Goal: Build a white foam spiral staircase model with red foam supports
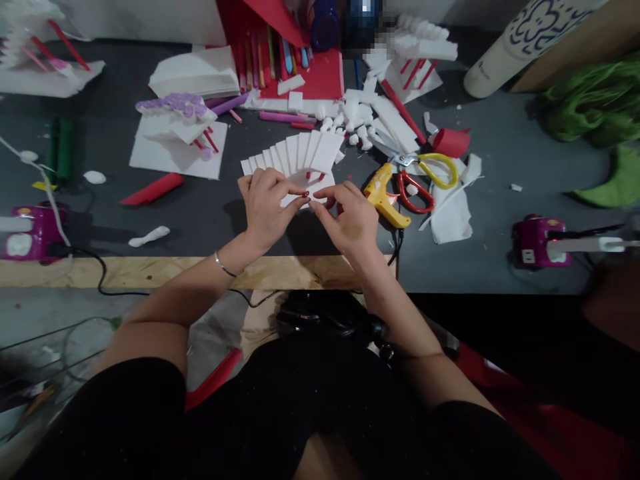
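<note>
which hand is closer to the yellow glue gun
Right. The right hand lies just beside the yellow glue gun, almost touching it. The left hand rests farther off, on the white foam fan.

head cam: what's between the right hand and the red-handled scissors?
The yellow glue gun lies between the right hand and the red-handled scissors, in the head view.

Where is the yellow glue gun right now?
In the head view the yellow glue gun lies on the dark table, just right of the right hand, with the yellow and red scissors on its other side.
</note>
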Tool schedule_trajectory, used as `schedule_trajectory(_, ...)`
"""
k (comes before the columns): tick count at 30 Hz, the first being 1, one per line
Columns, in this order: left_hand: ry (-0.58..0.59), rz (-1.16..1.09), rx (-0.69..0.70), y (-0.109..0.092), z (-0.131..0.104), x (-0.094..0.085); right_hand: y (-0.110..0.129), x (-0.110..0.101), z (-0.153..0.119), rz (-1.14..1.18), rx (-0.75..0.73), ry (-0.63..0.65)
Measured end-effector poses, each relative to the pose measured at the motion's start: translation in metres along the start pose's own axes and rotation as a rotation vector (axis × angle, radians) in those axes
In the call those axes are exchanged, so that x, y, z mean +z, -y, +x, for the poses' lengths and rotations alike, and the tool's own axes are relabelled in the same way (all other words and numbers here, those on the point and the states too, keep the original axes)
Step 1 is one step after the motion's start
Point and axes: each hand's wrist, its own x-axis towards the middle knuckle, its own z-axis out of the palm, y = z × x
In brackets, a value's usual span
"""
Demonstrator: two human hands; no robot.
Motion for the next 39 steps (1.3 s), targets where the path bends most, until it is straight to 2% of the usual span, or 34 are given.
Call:
schedule_trajectory(10,0.006,-0.018,0.03,-0.001,-0.002,0.002,-0.001,0.013,0.002,0.118,0.042,-0.007)
schedule_trajectory(18,0.113,-0.063,0.051,0.003,-0.005,0.0,-0.006,0.021,0.004,0.037,0.059,-0.11)
schedule_trajectory(21,0.116,-0.074,0.022,0.014,0.001,-0.005,-0.012,0.026,0.006,-0.016,0.052,-0.135)
schedule_trajectory(24,0.069,-0.079,-0.015,0.034,0.015,-0.006,-0.015,0.031,0.008,-0.044,0.041,-0.139)
schedule_trajectory(26,0.08,-0.087,-0.011,0.048,0.025,-0.003,-0.015,0.035,0.01,-0.052,0.04,-0.134)
schedule_trajectory(28,0.15,-0.097,-0.018,0.06,0.035,0.002,-0.013,0.039,0.011,-0.064,0.044,-0.133)
schedule_trajectory(30,0.271,-0.092,-0.039,0.069,0.043,0.009,-0.012,0.042,0.013,-0.092,0.056,-0.127)
schedule_trajectory(33,0.369,-0.086,-0.071,0.078,0.05,0.02,-0.011,0.046,0.016,-0.167,0.117,-0.093)
schedule_trajectory(39,0.303,-0.028,-0.146,0.081,0.049,0.033,-0.015,0.049,0.024,-0.237,0.197,0.003)
